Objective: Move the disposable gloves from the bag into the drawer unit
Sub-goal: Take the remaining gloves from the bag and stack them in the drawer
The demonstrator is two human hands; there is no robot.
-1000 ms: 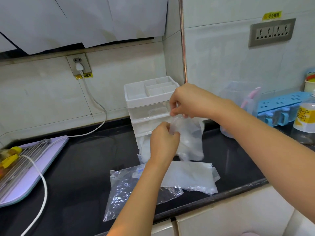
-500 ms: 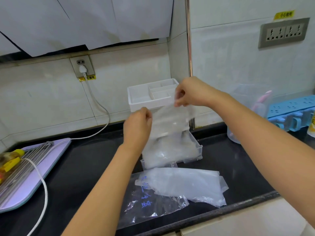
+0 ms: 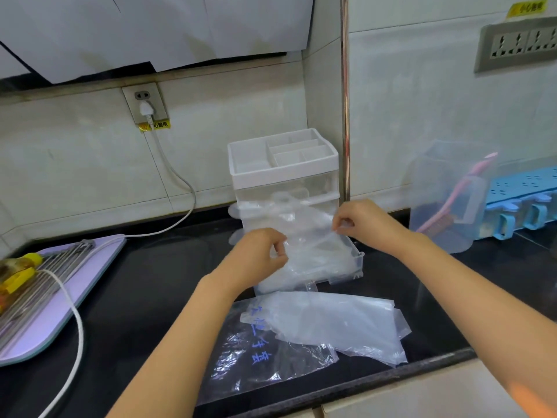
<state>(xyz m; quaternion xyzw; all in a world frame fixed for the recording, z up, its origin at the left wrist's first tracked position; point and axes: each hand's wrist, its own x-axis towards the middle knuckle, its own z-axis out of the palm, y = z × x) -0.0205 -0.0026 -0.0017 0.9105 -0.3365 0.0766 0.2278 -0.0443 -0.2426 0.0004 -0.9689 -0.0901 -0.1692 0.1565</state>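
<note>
A white and clear drawer unit (image 3: 283, 173) stands on the black counter against the wall, its bottom drawer (image 3: 355, 260) pulled out. My left hand (image 3: 259, 254) and my right hand (image 3: 358, 221) each pinch an edge of a thin clear disposable glove (image 3: 307, 239) and hold it low over the drawer, which has more clear plastic in it. In front of the unit lies the clear bag (image 3: 256, 354) with blue writing, and a stack of gloves (image 3: 337, 321) lies partly on it.
A lilac tray (image 3: 60, 306) with a metal rack and a white cable (image 3: 75, 321) sits at the left. A clear jug (image 3: 446, 200) holding a pink brush stands at the right, beside a blue rack (image 3: 524, 188). The counter edge (image 3: 391, 378) runs close in front.
Both hands have come down with the glove, from level with the unit's top tray to just above the open bottom drawer.
</note>
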